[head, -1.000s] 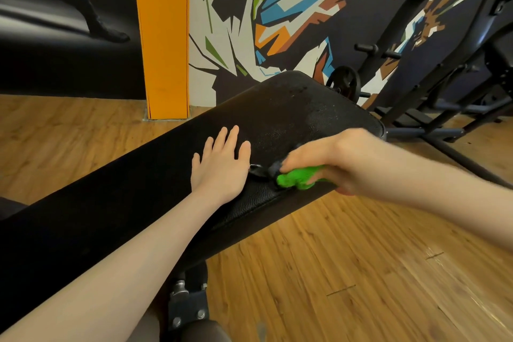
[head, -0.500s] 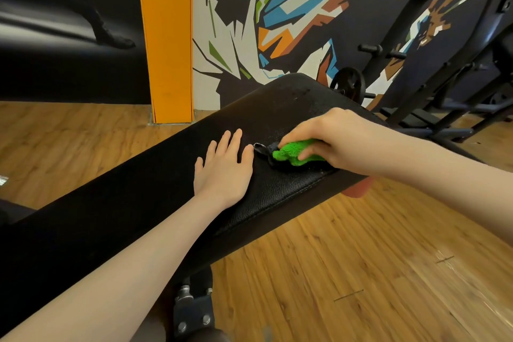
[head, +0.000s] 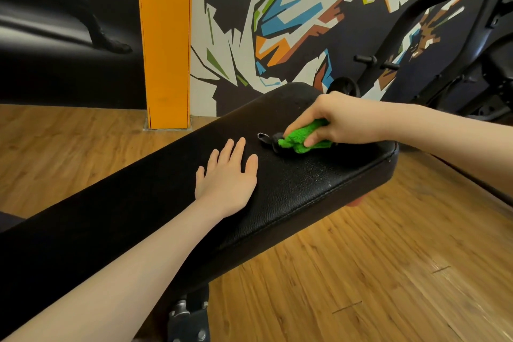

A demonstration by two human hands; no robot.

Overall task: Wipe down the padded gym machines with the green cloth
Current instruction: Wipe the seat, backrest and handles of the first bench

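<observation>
fingers pinch green cloth beside a dark strap loop.

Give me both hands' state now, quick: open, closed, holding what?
Left hand: open, fingers straight, resting flat on the black bench pad.
Right hand: closed, gripping the green cloth against the pad.

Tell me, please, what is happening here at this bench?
A person is wiping a black padded bench in a gym. The right hand grips a bunched green cloth and presses it on the pad near its far end. The left hand rests flat on the pad beside it, fingers straight. A small dark loop lies at the cloth's left edge. Another black machine frame stands behind, on the wooden floor.
</observation>
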